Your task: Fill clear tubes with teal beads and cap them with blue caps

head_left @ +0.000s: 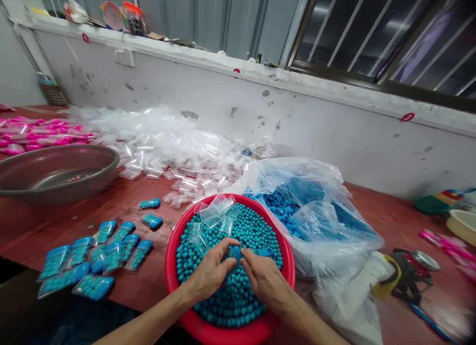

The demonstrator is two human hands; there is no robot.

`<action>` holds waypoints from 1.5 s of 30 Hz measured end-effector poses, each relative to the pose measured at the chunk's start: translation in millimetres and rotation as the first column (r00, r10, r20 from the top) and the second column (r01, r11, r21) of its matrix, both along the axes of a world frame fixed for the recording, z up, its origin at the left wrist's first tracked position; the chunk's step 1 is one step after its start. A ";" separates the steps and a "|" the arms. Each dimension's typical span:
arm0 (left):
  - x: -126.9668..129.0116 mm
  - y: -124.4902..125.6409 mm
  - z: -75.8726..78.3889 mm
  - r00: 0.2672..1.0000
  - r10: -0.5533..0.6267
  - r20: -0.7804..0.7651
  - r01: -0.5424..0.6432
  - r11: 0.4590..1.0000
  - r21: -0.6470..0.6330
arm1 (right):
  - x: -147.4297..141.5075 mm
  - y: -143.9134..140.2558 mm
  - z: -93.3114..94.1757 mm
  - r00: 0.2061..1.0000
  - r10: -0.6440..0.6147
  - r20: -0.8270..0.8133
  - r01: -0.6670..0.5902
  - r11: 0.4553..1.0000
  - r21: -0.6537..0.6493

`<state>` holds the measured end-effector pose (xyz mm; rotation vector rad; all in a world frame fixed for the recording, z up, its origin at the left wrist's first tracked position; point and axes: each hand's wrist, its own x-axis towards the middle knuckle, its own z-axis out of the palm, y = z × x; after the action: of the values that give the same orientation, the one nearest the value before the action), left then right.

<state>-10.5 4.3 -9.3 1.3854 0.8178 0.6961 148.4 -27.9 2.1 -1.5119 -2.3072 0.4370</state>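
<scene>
Above a red basin (pixel 173 280) of teal beads (pixel 253 226), my two hands meet around a small container with a blue cap (pixel 236 252). My left hand (pixel 208 273) is closed on the container's body, mostly hidden by the fingers. The fingertips of my right hand (pixel 265 273) pinch at the cap's side. Another blue cap (pixel 265 252) lies on the beads just beyond the right hand. Several empty clear containers (pixel 211 215) rest on the beads toward the back of the basin.
Filled blue-capped containers (pixel 113 256) lie left of the basin. A heap of clear containers (pixel 159 142) runs along the wall. Right of the basin sits a plastic bag (pixel 316 181) of blue caps (pixel 278 206). A grey basin (pixel 55 186) and pink-capped containers (pixel 37 134) stand left.
</scene>
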 end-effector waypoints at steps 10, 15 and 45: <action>-0.5 -1.4 3.2 0.997 0.046 -0.068 -0.033 0.985 0.171 | 1.4 -5.3 -6.0 1.000 0.013 0.005 -0.013 0.998 0.056; 0.3 -0.3 -2.2 0.999 -0.031 -0.022 0.031 0.999 0.009 | 5.0 -3.0 0.1 0.992 -0.024 -0.126 0.018 0.999 -0.051; 0.5 2.3 3.1 0.993 0.119 0.004 -0.117 0.972 0.205 | -24.2 -3.8 3.5 0.993 -0.093 -0.073 0.092 0.996 -0.019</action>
<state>-10.0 6.6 -6.2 1.5344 0.8590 0.8877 124.2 -31.6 5.6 -1.5755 -2.1729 0.4793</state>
